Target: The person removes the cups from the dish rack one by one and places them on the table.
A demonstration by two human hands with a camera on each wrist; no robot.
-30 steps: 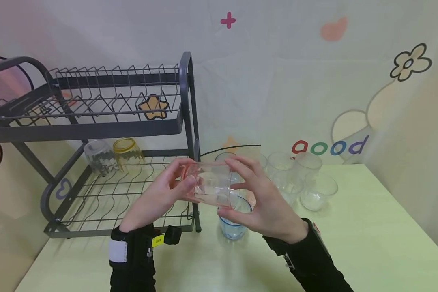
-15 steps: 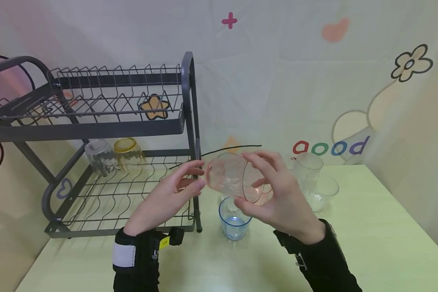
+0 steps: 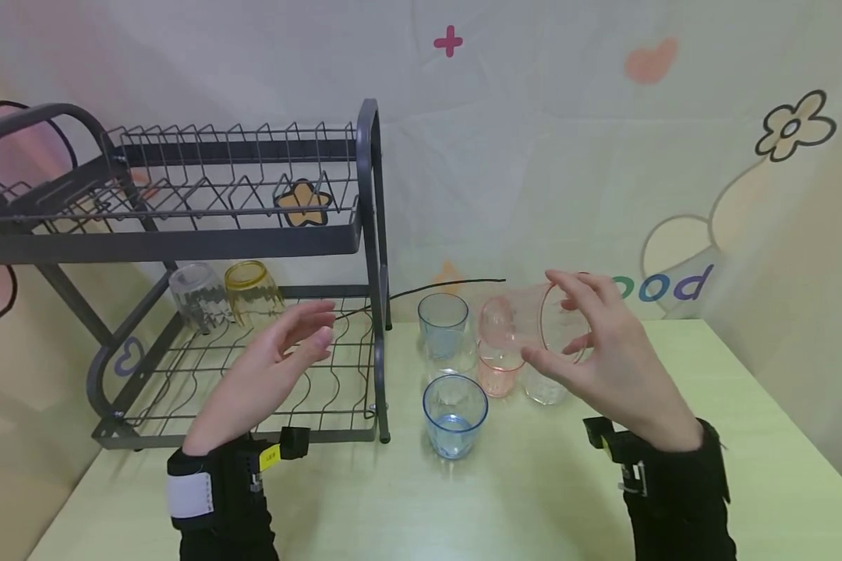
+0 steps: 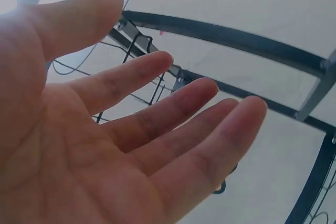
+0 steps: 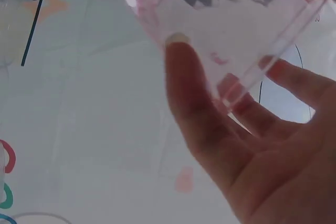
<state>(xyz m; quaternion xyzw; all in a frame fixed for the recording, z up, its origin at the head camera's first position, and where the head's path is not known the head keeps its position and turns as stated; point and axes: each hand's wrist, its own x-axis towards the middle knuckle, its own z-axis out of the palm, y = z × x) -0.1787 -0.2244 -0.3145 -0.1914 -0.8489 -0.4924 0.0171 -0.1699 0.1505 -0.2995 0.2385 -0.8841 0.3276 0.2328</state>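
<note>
My right hand (image 3: 606, 358) grips a pink-tinted clear glass (image 3: 522, 315) near its rim, the glass lying on its side in the air with its base toward the left. In the right wrist view the thumb and fingers wrap the open end of the pink glass (image 5: 210, 40). My left hand (image 3: 270, 374) holds nothing and hovers in front of the rack's lower shelf. Its fingers are spread and relaxed in the left wrist view, the palm (image 4: 79, 150) bare. Below the raised glass, another pink glass (image 3: 498, 378) stands on the table, partly overlapped.
A dark two-tier dish rack (image 3: 267, 241) fills the left side. On its lower shelf a clear glass (image 3: 199, 300) and a yellow glass (image 3: 252, 296) rest upside down. Blue-rimmed glasses (image 3: 454, 417) (image 3: 442, 319) and a clear glass (image 3: 543, 387) stand on the pale green table (image 3: 505, 499).
The pink glass was between both hands. The left hand has let go and drawn back left, while the right hand has carried the glass rightward.
</note>
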